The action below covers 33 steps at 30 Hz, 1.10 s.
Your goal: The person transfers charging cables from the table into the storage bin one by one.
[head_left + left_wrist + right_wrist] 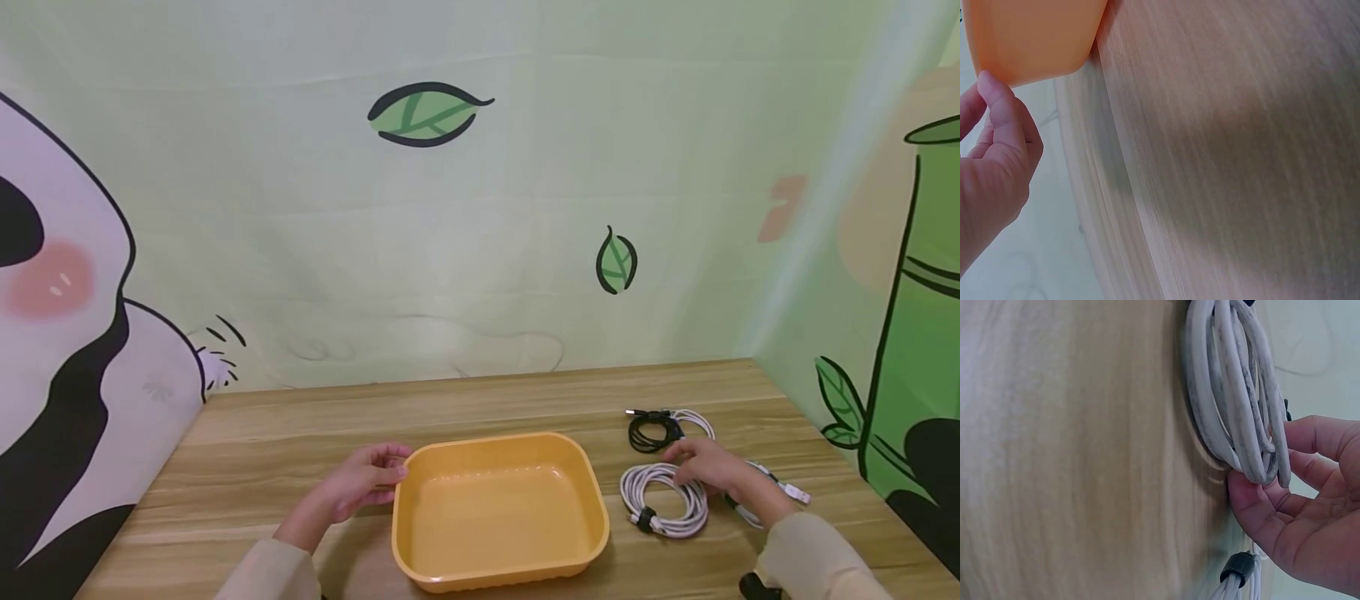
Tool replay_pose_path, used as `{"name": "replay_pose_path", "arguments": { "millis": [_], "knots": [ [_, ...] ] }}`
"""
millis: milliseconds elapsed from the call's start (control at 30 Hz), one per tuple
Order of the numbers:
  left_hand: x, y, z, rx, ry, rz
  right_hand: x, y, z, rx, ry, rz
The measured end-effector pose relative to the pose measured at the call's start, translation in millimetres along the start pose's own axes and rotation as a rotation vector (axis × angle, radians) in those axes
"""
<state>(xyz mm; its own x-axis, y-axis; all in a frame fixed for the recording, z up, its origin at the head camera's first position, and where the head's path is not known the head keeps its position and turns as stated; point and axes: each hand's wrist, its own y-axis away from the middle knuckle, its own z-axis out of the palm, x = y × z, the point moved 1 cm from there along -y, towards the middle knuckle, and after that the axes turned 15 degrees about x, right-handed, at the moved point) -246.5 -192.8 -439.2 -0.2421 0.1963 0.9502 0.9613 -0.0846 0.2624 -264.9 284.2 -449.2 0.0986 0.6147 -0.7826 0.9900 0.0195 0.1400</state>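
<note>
A yellow-orange plastic tray (501,575) lies on the table, its inside bare. My left hand (367,483) is at its left side, thumb and fingertips touching the far left corner from outside; the left wrist view has a fingertip against the tray wall (1035,44). To the right of the tray lies a coiled white cable (637,492) with a black strap round it. My right hand (708,467) pinches the far right part of this coil. Seen close in the right wrist view, thumb and fingers of the right hand (1310,506) are round the cable loops (1235,394).
Behind the white coil lies a black coiled cable (651,435) beside another white cable (701,421). A further white cable with a USB plug (797,493) is partly under my right forearm. A printed cloth backdrop (480,250) rises at the wood table's (300,425) far edge.
</note>
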Motion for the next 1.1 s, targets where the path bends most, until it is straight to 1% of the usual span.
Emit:
{"name": "replay_pose_path", "arguments": {
  "millis": [233, 433, 633, 967, 1100],
  "knots": [
    [0.8, -0.6, 0.0, -0.002, -0.002, 0.001, -0.1, 0.5, 0.6, 0.012, -0.057, 0.073],
    [0.5, -1.7, -0.3, 0.001, -0.001, 0.002, -1.8, 1.2, -0.2, 0.004, -0.047, 0.045],
    [-0.9, -3.3, -0.6, 0.006, -0.002, -0.001, -3.0, 1.4, -1.5, -0.017, -0.072, 0.010],
    [0.8, -0.8, 0.2, 0.014, 0.002, -0.006, 0.0, 1.6, -3.5, -0.074, -0.136, 0.006],
    [1.0, 0.1, 0.3, 0.015, 0.003, -0.009, 0.0, 2.5, -3.7, -0.072, -0.139, 0.007]
  ]
}}
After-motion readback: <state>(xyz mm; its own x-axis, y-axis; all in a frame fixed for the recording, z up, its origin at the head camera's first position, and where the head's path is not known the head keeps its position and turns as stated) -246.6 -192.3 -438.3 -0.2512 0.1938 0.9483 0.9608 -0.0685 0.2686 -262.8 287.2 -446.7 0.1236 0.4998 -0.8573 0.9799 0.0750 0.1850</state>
